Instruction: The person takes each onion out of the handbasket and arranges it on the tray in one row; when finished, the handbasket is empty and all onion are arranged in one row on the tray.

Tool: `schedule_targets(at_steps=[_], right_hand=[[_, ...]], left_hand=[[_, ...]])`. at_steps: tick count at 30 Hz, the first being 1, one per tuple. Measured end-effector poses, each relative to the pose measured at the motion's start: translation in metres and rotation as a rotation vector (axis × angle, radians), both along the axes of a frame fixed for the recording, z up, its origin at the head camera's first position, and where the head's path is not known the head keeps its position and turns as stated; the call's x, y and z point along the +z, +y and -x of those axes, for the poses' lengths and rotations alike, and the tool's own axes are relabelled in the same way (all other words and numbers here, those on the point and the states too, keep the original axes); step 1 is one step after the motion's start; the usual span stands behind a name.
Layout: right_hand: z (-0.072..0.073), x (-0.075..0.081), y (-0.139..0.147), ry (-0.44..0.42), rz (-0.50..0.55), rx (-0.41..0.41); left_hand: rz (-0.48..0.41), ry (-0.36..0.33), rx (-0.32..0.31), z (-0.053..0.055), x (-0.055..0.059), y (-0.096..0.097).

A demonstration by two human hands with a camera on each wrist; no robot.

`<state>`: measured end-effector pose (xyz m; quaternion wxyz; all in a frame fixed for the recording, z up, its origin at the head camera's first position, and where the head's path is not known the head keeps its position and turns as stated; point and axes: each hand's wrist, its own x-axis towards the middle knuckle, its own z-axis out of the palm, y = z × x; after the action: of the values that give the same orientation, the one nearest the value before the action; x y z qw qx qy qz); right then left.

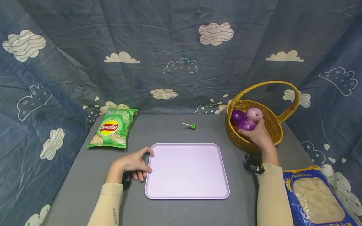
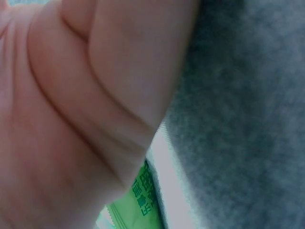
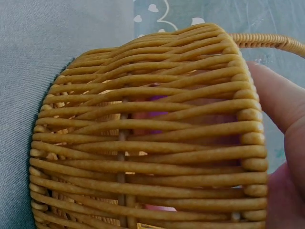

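Note:
In the head view my right hand [image 1: 258, 134] reaches into a wicker basket [image 1: 240, 141] and grips a purple onion [image 1: 246, 125], thumb on its near side and fingers on its right. A darker onion [image 1: 238, 116] and a paler onion [image 1: 254, 113] lie behind it. The basket's woven side [image 3: 147, 148] hides most of the onions in the right wrist view. At the left edge of a lilac tray [image 1: 186, 171], my left hand [image 1: 131, 163] touches the rim with thumb and index fingertip spread apart. The tray lies flat. The left wrist view shows mostly palm.
A green chip bag [image 1: 113, 128] lies at the back left. Behind the tray is a green lollipop [image 1: 193, 126] with a white stick. A blue and yellow packet [image 1: 316, 197] lies at the front right. Patterned cloth [image 1: 181, 37] hangs around the grey table [image 1: 169, 213].

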<state>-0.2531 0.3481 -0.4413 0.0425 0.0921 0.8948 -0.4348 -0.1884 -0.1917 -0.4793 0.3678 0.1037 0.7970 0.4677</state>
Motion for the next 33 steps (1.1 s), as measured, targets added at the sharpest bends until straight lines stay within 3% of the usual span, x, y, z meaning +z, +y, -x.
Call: schedule_targets(at_steps=[7, 13, 24, 28, 33], right_hand=[[-0.005, 0.01, -0.001, -0.009, 0.006, -0.019], [-0.02, 0.04, -0.006, 0.015, 0.008, -0.013], [-0.051, 0.085, -0.045, 0.169, 0.127, 0.104], [-0.057, 0.091, -0.07, 0.211, 0.172, 0.151], [-0.055, 0.082, -0.11, 0.22, 0.262, 0.235]], left_hand=[[-0.01, 0.004, -0.002, 0.0, -0.001, 0.0], [-0.012, -0.004, -0.002, 0.002, 0.001, 0.002], [-0.015, -0.009, 0.006, 0.001, -0.002, 0.005], [-0.018, -0.004, 0.005, 0.002, -0.003, 0.004], [-0.031, -0.001, 0.005, 0.001, -0.004, -0.001]])
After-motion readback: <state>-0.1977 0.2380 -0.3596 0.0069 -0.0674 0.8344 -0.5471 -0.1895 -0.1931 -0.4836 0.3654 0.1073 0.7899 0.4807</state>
